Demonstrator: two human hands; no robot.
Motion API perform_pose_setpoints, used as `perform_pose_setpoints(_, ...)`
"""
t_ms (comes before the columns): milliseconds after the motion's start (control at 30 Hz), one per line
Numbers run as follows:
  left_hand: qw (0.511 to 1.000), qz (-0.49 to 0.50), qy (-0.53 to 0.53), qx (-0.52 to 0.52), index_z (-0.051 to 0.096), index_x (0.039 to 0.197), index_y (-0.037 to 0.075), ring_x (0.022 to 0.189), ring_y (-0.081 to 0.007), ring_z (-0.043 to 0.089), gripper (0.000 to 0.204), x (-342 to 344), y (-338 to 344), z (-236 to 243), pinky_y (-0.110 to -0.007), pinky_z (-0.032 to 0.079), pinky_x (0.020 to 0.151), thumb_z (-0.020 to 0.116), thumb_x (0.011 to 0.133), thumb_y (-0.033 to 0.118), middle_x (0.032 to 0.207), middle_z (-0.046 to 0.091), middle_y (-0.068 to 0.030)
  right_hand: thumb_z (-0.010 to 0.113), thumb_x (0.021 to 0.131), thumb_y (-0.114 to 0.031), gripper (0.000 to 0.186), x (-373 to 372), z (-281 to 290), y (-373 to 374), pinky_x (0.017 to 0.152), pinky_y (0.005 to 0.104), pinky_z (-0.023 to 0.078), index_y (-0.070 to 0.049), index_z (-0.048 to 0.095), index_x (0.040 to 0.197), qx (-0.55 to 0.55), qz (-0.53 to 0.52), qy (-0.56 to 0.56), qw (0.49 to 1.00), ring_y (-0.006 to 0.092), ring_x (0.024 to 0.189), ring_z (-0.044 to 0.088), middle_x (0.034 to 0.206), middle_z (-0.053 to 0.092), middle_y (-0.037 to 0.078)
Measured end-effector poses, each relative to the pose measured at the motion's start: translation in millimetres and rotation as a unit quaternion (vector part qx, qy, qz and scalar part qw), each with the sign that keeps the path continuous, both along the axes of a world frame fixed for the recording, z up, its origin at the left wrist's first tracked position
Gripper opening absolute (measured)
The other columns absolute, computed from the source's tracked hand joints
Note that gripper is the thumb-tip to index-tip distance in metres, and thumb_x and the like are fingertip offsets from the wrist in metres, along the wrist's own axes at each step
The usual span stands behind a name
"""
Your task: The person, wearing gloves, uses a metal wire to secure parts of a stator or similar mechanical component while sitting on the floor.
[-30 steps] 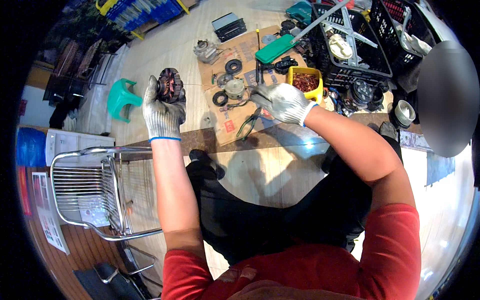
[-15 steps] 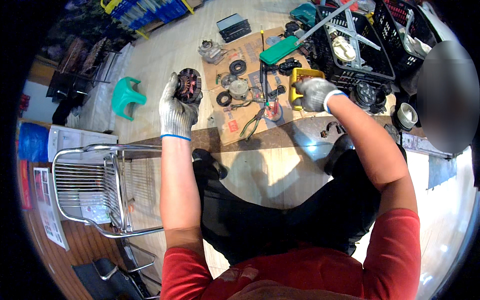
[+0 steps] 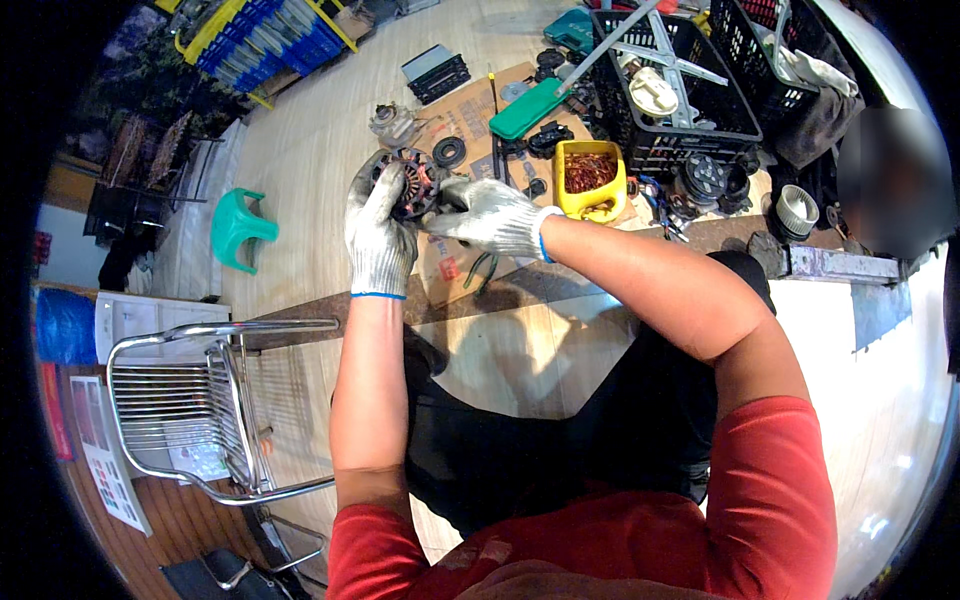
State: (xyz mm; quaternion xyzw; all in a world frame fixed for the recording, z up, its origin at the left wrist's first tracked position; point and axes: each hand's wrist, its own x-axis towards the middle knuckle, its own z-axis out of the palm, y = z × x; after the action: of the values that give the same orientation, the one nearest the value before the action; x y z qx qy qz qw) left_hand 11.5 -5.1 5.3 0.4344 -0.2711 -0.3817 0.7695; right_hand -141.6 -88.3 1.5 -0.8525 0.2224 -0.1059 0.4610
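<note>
My left hand, in a white-and-grey work glove, is shut on a round motor part with copper windings, held upright above the cardboard. My right hand, gloved alike, is closed against the right side of that part; what its fingertips pinch is hidden. Below them lies cardboard with green-handled pliers. A black ring and a metal housing lie just beyond. Right of my hands stands a yellow container of small copper-coloured pieces.
Black crates with white parts stand back right, near a green-ended pole, round black parts and a white fan wheel. A green stool and metal chair are at left. The far right is blurred.
My right hand went right to the yellow container, then came back left to the motor part. My left hand with the part shifted slightly, and both hands are now together.
</note>
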Motion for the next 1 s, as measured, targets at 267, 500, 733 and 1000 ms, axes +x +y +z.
perform_pose_setpoints(267, 0.970, 0.092, -0.205, 0.089, 0.045, 0.134, -0.006, 0.095, -0.0217, 0.065, 0.055, 12.7, 4.0, 11.0, -0.034, 0.055, 0.082, 0.070, 0.088, 0.012, 0.114, 0.061, -0.0158, 0.051, 0.090, -0.023, 0.024, -12.4, -17.4, -13.5, 0.076, 0.0464, 0.049, -0.009, 0.067, 0.099, -0.203, 0.110, -0.122, 0.965, 0.0377, 0.087, 0.064, 0.091, 0.066, 0.021)
perform_pose_setpoints(500, 0.971, 0.089, -0.193, 0.105, 0.045, 0.135, -0.005, 0.097, -0.0217, 0.064, 0.057, 21.7, 20.8, 15.9, -0.033, 0.054, 0.087, 0.071, 0.086, 0.011, 0.116, 0.060, -0.0158, 0.054, 0.090, -0.033, 0.033, -30.7, 50.3, -4.4, 0.068, 0.0396, 0.049, -0.005, 0.066, 0.100, 0.078, 0.057, 0.055, 0.994, 0.0304, 0.077, 0.062, 0.082, 0.066, 0.016)
perform_pose_setpoints(733, 0.988, -0.101, -0.094, 0.066, 0.049, 0.133, -0.005, 0.092, -0.0223, 0.067, 0.049, 42.1, 26.7, 21.7, -0.033, 0.056, 0.079, 0.062, 0.094, 0.022, 0.112, 0.065, -0.0159, 0.051, 0.095, -0.032, 0.031, -47.5, 10.2, -67.6, 0.065, 0.0395, 0.049, -0.008, 0.069, 0.105, -0.182, 0.079, -0.067, 0.978, 0.0302, 0.072, 0.065, 0.082, 0.067, 0.018)
perform_pose_setpoints(1000, 0.976, -0.032, 0.214, 0.022, 0.060, 0.120, 0.000, 0.072, -0.0214, 0.065, 0.052, 74.1, 35.6, 31.1, -0.029, 0.052, 0.052, 0.060, 0.093, 0.044, 0.097, 0.067, -0.0129, 0.058, 0.093, -0.026, 0.031, -47.2, 2.1, -50.1, 0.073, 0.0363, 0.051, -0.003, 0.067, 0.111, -0.046, 0.134, 0.072, 0.987, 0.0277, 0.080, 0.065, 0.096, 0.069, 0.018)
